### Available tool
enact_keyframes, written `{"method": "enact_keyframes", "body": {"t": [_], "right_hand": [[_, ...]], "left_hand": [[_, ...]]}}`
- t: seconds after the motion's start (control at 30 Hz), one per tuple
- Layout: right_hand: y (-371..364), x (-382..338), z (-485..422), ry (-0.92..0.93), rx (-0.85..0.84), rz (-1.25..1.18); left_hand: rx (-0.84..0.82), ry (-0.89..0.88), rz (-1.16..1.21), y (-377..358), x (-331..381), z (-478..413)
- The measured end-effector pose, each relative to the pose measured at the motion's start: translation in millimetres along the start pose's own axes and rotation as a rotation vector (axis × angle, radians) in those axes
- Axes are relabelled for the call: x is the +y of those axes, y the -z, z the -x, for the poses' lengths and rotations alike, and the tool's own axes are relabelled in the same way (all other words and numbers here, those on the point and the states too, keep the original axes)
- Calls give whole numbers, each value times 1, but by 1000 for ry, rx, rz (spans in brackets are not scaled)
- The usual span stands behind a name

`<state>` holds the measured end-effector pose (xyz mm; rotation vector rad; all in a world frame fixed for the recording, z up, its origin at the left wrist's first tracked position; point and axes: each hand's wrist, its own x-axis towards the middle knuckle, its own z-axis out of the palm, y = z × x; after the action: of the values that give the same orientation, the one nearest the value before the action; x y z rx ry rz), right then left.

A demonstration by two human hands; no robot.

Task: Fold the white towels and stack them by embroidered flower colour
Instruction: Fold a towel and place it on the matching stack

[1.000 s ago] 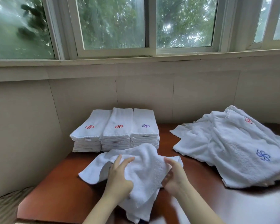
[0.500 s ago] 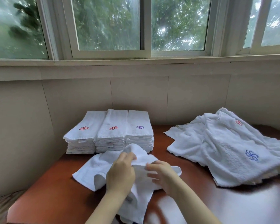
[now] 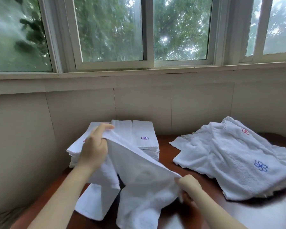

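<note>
Head view: left hand (image 3: 93, 149) at 10 o'clock and right hand (image 3: 188, 185) at 4 o'clock, well apart, each pinched the towel (image 3: 139, 171), unfolded. Three folded stacks (image 3: 144, 129) at 12 were done; loose pile (image 3: 229, 162) at 3 awaited folding.

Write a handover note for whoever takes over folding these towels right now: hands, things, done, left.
Left hand pinches the held towel's far corner, raised; right hand pinches its near corner, lower.
Three folded stacks stand side by side by the wall; the rightmost shows a purple flower.
Unfolded pile lies on the table at right, red and blue flowers showing.
Done: three stacks built. Left: fold the held towel, flower hidden, stack it, then the pile.
</note>
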<state>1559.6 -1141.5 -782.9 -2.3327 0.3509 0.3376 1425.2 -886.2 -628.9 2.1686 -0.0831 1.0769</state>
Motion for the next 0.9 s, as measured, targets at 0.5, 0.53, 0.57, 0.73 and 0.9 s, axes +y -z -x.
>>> {"method": "enact_keyframes", "body": {"t": [0.5, 0.53, 0.57, 0.73, 0.9], "right_hand": [[248, -131, 118, 920, 958, -116], [253, -115, 126, 962, 915, -67], [255, -96, 133, 982, 805, -10], [210, -9, 139, 468, -239, 870], [103, 43, 95, 502, -287, 824]], "left_hand": [[402, -318, -652, 134, 17, -145], [289, -291, -550, 138, 18, -140], [111, -231, -420, 141, 17, -133], [-1155, 363, -449, 126, -11, -51], [-1255, 407, -623, 39, -58, 61]]}}
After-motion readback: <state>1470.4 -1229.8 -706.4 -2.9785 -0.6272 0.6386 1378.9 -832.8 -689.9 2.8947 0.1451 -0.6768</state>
